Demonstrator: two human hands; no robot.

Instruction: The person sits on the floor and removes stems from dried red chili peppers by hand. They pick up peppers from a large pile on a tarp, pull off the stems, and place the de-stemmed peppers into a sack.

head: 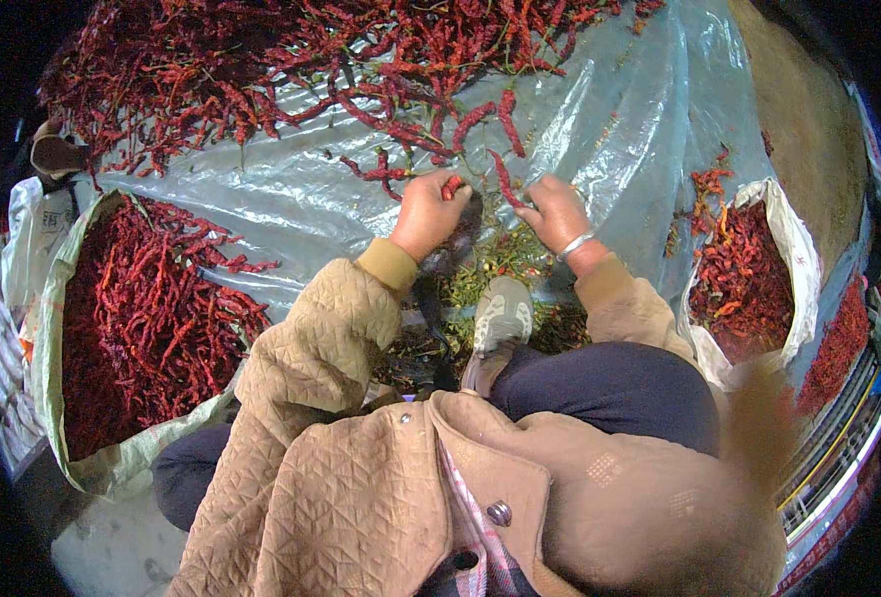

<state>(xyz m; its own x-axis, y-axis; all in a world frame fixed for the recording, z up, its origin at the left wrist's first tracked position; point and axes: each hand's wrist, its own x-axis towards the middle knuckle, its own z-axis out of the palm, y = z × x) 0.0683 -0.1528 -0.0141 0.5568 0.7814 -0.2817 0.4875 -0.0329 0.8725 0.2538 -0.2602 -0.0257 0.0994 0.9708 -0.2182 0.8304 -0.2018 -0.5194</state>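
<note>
My left hand [427, 212] is closed around a red chili pepper [452, 187], whose end shows between thumb and fingers. To its right, my right hand [560, 214], with a silvery bracelet at the wrist, pinches a long, wrinkled red chili [502, 176] by its lower end. Several loose chilies, among them a curved chili [473, 124] and a straighter chili [511, 124], lie just beyond my hands on a clear plastic sheet [605, 142]. Green stems and bits [485, 257] are scattered below and between the hands, around my shoe [504, 310].
A large heap of red chilies [209, 67] covers the sheet's far side. At left stands an open woven sack [51, 358] full of chilies. A smaller white sack [805, 261] at right holds orange-red chilies. More red pieces [836, 343] lie at the far right.
</note>
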